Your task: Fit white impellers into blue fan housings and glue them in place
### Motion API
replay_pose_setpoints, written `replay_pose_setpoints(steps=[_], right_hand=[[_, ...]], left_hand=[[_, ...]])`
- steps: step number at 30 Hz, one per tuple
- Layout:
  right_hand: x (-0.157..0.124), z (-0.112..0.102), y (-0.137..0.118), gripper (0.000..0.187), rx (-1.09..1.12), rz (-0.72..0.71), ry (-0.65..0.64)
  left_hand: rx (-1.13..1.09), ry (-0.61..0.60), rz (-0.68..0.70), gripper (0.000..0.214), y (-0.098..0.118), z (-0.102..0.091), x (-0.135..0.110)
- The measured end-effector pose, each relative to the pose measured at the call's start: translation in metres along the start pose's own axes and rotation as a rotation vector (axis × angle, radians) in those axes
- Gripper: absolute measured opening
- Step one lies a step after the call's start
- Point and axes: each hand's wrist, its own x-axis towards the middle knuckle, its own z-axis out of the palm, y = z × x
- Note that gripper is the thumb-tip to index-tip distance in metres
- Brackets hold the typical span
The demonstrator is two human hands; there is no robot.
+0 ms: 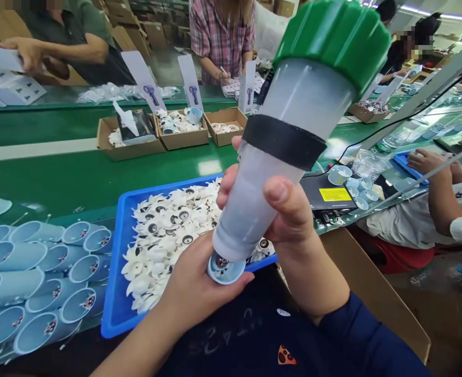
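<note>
My right hand (289,220) is wrapped round a tall translucent white bottle (282,152) with a green cap and a black band, tilted with its base down. The base presses onto a small light-blue cup (226,269). My left hand (194,285) cradles that cup from below, fingers closed round it. Both hands are over the near right corner of a blue tray (115,293) filled with several white fan blades (164,241).
Several light-blue cups (38,277) lie stacked at the left. Three cardboard boxes (182,131) of parts stand on the green conveyor belt (58,173). Other people work across the belt, and a person's arm (439,193) is at the right, by a black device with a yellow label (335,195).
</note>
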Motion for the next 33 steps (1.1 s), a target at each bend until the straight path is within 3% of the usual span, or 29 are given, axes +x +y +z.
replay_pose_setpoints(steps=[4,11,13,17,19,23,25,27,29,30,31,32,33], right_hand=[[-0.002,0.0,-0.002,0.063,-0.044,0.031,0.028],[0.001,-0.001,0.001,0.041,0.029,-0.008,0.047],[0.002,-0.003,0.002,0.043,0.083,-0.009,0.036],[-0.008,-0.027,-0.006,0.071,0.07,-0.036,0.127],[-0.02,-0.053,-0.014,0.075,-0.008,-0.073,0.238],[-0.044,-0.112,-0.022,0.067,-0.227,-0.105,0.519],[-0.052,-0.128,-0.02,0.067,-0.421,-0.177,0.644],[-0.057,-0.127,-0.015,0.068,-0.72,-0.368,0.748],[-0.057,-0.109,-0.007,0.08,-1.057,-0.769,0.788],[-0.055,-0.095,-0.002,0.087,-1.213,-0.99,0.719],[-0.051,-0.08,0.004,0.09,-1.339,-1.14,0.551],[-0.044,-0.065,0.011,0.085,-1.46,-1.192,0.31],[-0.034,-0.051,0.02,0.069,-1.582,-1.072,-0.004]], left_hand=[[-0.021,-0.012,-0.021,0.033,0.0,0.003,0.002],[-0.054,-0.038,-0.1,0.032,0.002,0.003,0.002],[-0.13,-0.107,-0.18,0.039,0.006,0.003,0.001],[-0.177,-0.314,-0.363,0.072,0.0,0.0,-0.009],[-0.146,-0.251,-0.442,0.072,-0.016,-0.007,-0.021],[-0.21,0.085,-0.461,0.052,-0.055,-0.031,-0.052],[-0.258,0.242,-0.443,0.044,-0.068,-0.042,-0.063],[-0.295,0.353,-0.49,0.042,-0.074,-0.05,-0.07],[-0.314,0.399,-0.581,0.042,-0.074,-0.053,-0.074],[-0.321,0.399,-0.615,0.044,-0.073,-0.054,-0.075],[-0.326,0.393,-0.633,0.045,-0.072,-0.054,-0.076],[-0.33,0.386,-0.637,0.047,-0.072,-0.053,-0.078],[-0.335,0.38,-0.634,0.048,-0.071,-0.053,-0.08]])
